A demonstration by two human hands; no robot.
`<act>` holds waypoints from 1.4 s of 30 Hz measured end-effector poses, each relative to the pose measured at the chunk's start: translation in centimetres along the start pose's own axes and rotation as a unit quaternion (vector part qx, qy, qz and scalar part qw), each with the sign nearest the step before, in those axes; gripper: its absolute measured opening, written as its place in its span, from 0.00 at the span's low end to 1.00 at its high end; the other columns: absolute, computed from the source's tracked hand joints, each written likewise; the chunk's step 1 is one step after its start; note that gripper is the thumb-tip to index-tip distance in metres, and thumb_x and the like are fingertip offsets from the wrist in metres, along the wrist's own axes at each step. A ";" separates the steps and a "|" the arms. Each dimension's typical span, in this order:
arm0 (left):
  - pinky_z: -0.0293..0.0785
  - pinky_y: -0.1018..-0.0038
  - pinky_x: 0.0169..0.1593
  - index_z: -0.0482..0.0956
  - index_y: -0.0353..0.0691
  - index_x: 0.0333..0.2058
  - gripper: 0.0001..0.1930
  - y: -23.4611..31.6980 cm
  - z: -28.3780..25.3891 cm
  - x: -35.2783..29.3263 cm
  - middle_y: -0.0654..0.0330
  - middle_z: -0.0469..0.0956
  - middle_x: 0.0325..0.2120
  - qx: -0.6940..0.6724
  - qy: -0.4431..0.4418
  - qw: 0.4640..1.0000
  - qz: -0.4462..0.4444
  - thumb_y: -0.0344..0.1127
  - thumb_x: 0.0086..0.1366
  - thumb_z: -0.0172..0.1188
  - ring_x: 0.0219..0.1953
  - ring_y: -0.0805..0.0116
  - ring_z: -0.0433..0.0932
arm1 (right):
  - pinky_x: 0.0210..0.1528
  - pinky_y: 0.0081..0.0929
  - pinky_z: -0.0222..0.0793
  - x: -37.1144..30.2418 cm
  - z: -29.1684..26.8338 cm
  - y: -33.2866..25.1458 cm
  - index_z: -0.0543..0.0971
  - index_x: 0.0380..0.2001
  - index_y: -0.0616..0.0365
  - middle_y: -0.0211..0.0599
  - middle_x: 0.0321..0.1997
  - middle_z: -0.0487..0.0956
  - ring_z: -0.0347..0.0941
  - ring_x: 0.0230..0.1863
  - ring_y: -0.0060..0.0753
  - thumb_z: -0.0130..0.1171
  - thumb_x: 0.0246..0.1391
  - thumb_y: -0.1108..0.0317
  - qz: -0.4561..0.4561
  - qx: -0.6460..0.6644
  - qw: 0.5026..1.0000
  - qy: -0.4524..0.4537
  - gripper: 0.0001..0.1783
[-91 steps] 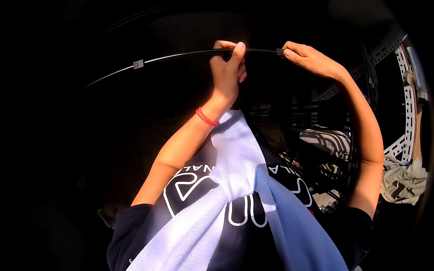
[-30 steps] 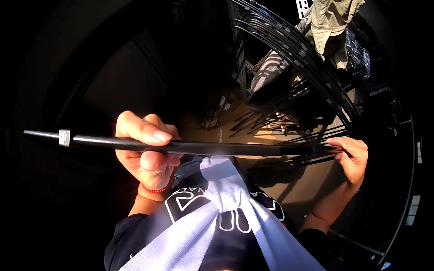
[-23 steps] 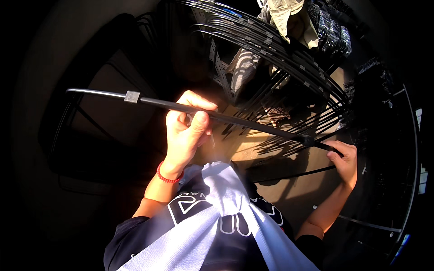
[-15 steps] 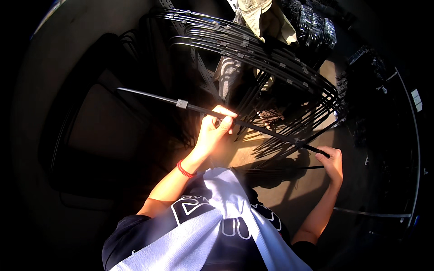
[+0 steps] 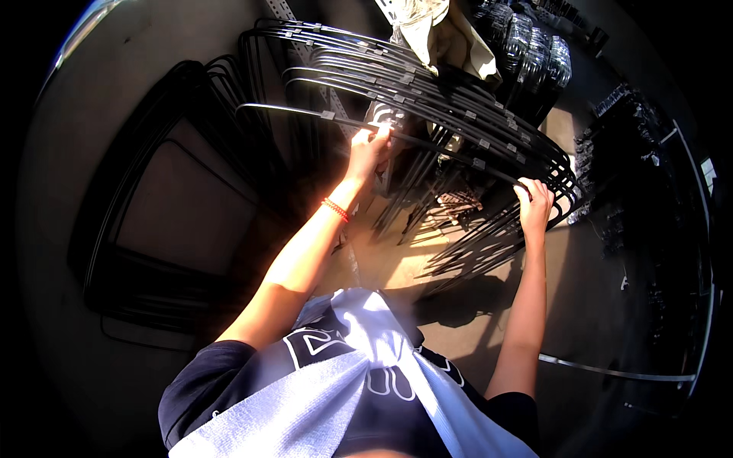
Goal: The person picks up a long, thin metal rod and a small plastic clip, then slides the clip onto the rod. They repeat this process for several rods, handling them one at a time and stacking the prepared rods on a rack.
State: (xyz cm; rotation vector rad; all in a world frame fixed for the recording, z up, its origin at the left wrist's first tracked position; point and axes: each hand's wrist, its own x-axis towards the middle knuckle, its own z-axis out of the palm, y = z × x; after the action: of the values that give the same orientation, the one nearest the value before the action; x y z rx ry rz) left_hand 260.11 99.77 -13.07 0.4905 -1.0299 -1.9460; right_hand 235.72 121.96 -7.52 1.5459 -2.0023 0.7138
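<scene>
A thin black bent frame (image 5: 435, 148) is held out in front of me with both hands, its long top bar slanting down to the right. My left hand (image 5: 368, 153), with a red bead bracelet at its wrist, is closed round the bar left of its middle. Near the bar's right bend, my right hand (image 5: 537, 204) is closed on it. A small pale grey tab (image 5: 327, 116) sits on the bar left of my left hand. Just beyond hangs a row of similar black frames (image 5: 458, 114) with grey tabs; the held one lies close along its near side.
More black frames (image 5: 107, 229) stand in the shade at left. Behind the row are a perforated metal post (image 5: 286, 15), a pale cloth (image 5: 420, 30) and plastic-wrapped bundles (image 5: 527, 46). A metal rail (image 5: 618, 370) runs low at right. Sunlight falls on the floor (image 5: 397, 259).
Both hands have moved up and away from me with the frame, bringing it against the near side of the hanging row. Both grips stay closed on it.
</scene>
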 end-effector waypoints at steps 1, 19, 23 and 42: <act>0.50 0.86 0.14 0.71 0.40 0.34 0.09 0.6 -0.2 -0.7 0.70 0.64 0.18 0.003 0.011 1.000 0.003 0.39 0.62 0.51 0.12 0.85 0.55 | 0.40 0.28 0.56 0.2 -0.3 -0.6 0.75 0.29 0.57 0.33 0.25 0.72 0.66 0.31 0.35 0.57 0.42 0.69 0.004 0.012 1.000 -0.012 0.08; 0.47 0.88 0.13 0.71 0.37 0.34 0.09 9.0 0.7 -13.8 0.66 0.68 0.15 0.052 -0.069 0.990 0.114 0.37 0.61 0.54 0.10 0.86 0.54 | 0.30 0.23 0.56 -3.9 -10.8 -7.2 0.77 0.32 0.60 0.33 0.22 0.70 0.61 0.25 0.29 0.61 0.35 0.77 0.040 0.132 0.989 -0.052 0.14; 0.46 0.89 0.14 0.72 0.40 0.34 0.09 9.7 0.9 -12.5 0.68 0.66 0.17 0.063 -0.079 0.992 0.070 0.39 0.61 0.54 0.10 0.88 0.53 | 0.31 0.20 0.60 -4.1 -10.7 -7.1 0.77 0.33 0.61 0.33 0.24 0.72 0.65 0.27 0.28 0.62 0.38 0.76 0.117 0.210 0.970 -0.030 0.13; 0.50 0.87 0.14 0.73 0.42 0.35 0.07 -0.8 0.9 1.0 0.69 0.70 0.23 0.004 -0.085 0.994 -0.069 0.36 0.61 0.50 0.15 0.85 0.58 | 0.50 0.37 0.50 -4.1 1.0 4.1 0.73 0.32 0.57 0.34 0.33 0.71 0.64 0.41 0.39 0.50 0.44 0.75 0.069 0.032 0.997 -0.021 0.09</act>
State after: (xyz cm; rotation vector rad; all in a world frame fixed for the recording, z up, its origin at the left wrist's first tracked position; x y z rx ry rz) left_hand 258.50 99.61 -13.14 0.4145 -1.1363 -2.1365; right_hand 232.59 125.02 -11.38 1.4798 -2.1536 0.8118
